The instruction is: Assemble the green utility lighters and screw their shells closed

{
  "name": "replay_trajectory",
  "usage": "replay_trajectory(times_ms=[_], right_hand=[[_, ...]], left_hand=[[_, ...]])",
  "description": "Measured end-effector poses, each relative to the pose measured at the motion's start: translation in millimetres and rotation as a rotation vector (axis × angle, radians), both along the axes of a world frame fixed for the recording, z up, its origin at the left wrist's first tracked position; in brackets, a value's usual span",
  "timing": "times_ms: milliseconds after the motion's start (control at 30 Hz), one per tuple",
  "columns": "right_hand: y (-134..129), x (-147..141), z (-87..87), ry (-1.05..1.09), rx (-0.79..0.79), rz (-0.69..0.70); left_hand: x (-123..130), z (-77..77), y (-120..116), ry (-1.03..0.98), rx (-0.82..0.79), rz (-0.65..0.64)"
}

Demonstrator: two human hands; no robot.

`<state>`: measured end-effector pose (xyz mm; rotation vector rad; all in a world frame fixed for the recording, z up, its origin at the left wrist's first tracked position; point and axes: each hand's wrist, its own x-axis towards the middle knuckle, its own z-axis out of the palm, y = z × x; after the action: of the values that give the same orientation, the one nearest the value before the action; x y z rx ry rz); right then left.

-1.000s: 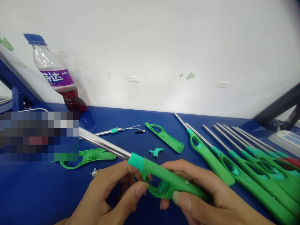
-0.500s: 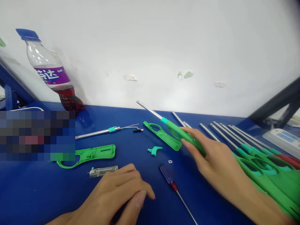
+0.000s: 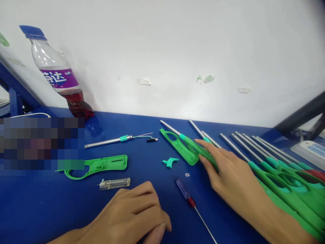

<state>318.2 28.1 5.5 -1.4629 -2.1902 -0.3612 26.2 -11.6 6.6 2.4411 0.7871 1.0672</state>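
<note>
My right hand [image 3: 228, 173] grips a long-necked green gas lighter [image 3: 200, 150] by its handle, low over the table, its metal tube pointing to the back left. My left hand [image 3: 137, 213] rests on the table with its fingers curled in, and nothing shows in it. Just beyond it lies a clear fuel tank [image 3: 115, 183]. Two green handle shell halves [image 3: 106, 163] [image 3: 177, 146] lie apart, the right one beside the held lighter. Between the hands are a teal trigger [image 3: 170, 162], a tiny white piece [image 3: 187, 175] and a screwdriver [image 3: 186, 191] with a purple and red handle.
A metal tube [image 3: 106, 142] with wires and a black igniter [image 3: 151, 140] lies at centre-left. Several green lighters [image 3: 276, 183] are lined up on the right, near a white device [image 3: 309, 149]. A soda bottle [image 3: 61, 78] stands at the back left against the wall [image 3: 162, 40].
My right hand has lowered the lighter toward the table, near the other lighters. My left hand has shifted slightly right and down in view. The view has moved a little.
</note>
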Motion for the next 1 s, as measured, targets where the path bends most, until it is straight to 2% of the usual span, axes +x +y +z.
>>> replay_trajectory(times_ms=[300,500,667,767,900,1000], right_hand=[[-2,-2,-0.7,-0.048,0.042,-0.037],[-4,-2,-1.7,-0.077,0.046,-0.088],[-4,-2,-1.3,-0.092,0.043,-0.102],[-4,-5,0.7,-0.096,0.03,-0.044],[-8,-9,-0.7,-0.06,-0.027,0.112],[-10,-11,-4.4,-0.021,-0.074,0.155]], left_hand=[[5,-8.9,8,-0.093,0.06,-0.084],[5,-6.6,5,-0.072,0.08,-0.023],[4,-5.6,3,-0.064,0.099,-0.024],[4,-6.7,3,-0.065,0.1,-0.025],[6,-9.5,5,-0.074,0.1,-0.046],[7,-8.4,5,-0.078,0.111,-0.06]])
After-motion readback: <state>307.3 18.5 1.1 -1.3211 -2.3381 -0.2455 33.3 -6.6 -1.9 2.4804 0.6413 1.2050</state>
